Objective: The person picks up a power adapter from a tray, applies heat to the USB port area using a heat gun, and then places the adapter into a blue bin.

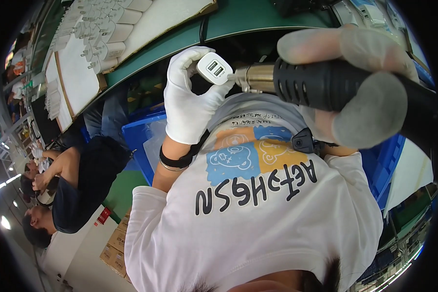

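My left hand (190, 109), in a white glove, holds a small white USB charger (206, 64) between thumb and fingers. The charger's end face with two USB ports is turned up toward me. In my right hand (370, 109), whose glove has greyish fingertips, is a hot-air gun (321, 85) with a black slotted body and a metal nozzle (258, 78). The nozzle points left, its tip right beside the charger and my left thumb. Whether the tip touches the charger I cannot tell.
A green workbench (160, 51) runs along the far side. Rows of white plug chargers (114, 31) stand on a pale board (146, 24) there. Blue bins (138, 141) flank my lap. Another person (90, 180) sits at left, near cardboard boxes (114, 248).
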Tool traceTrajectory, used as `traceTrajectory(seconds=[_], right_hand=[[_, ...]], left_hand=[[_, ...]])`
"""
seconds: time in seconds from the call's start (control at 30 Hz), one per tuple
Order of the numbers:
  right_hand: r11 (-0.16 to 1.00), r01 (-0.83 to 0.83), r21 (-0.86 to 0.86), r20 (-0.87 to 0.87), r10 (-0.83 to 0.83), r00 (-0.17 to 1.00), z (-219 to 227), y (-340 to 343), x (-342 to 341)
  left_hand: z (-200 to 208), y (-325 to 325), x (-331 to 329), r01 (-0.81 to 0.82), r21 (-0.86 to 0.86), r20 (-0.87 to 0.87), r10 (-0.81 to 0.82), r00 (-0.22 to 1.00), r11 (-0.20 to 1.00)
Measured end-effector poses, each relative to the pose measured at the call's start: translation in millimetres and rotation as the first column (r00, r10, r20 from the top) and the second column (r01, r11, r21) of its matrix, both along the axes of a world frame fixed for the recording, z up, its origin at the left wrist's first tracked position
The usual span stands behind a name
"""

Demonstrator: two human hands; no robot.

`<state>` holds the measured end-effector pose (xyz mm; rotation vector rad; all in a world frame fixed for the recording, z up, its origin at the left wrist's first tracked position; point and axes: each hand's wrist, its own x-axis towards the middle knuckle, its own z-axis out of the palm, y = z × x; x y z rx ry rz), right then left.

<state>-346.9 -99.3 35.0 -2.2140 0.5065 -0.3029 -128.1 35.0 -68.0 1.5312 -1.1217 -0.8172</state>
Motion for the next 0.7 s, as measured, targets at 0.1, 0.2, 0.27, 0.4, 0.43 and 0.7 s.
traceTrajectory(seconds=[0.1, 0.2, 0.27, 0.4, 0.43, 0.7], right_hand=[[0.997, 0.02, -0.072, 0.011, -0.019, 1.0, 12.2, 8.8, 3.4], [0.992, 0.109, 0.071, 0.064, -0.113, 0.991, 0.1, 14.7, -0.4], [0.978, 0.15, 0.142, 0.086, -0.164, 0.983, -2.8, 11.4, -3.7], [0.996, -0.079, -0.036, 0.096, 0.082, 0.992, -2.4, -7.3, -6.5], [0.997, -0.074, -0.036, 0.088, 0.076, 0.993, -2.5, -7.6, -6.2], [0.999, -0.03, -0.036, 0.022, 0.031, 0.999, -4.3, -7.3, -3.0]], left_hand=[[-0.2, 1.3, 0.2, -0.027, 0.066, 0.031, 0.025, 0.999, 0.997], [-0.3, -1.2, -0.5, 0.005, -0.02, 0.131, -0.002, 0.991, 1.0], [2.9, -2.9, -0.5, 0.01, -0.028, 0.185, -0.005, 0.983, 1.0], [0.4, -2.4, 0.5, 0.002, -0.031, 0.276, 0.006, 0.961, 1.0], [-2.6, -1.6, 1.0, -0.015, -0.019, 0.259, 0.019, 0.966, 1.0], [4.2, -0.4, -7.2, -0.043, 0.029, -0.099, 0.045, 0.994, 0.999]])
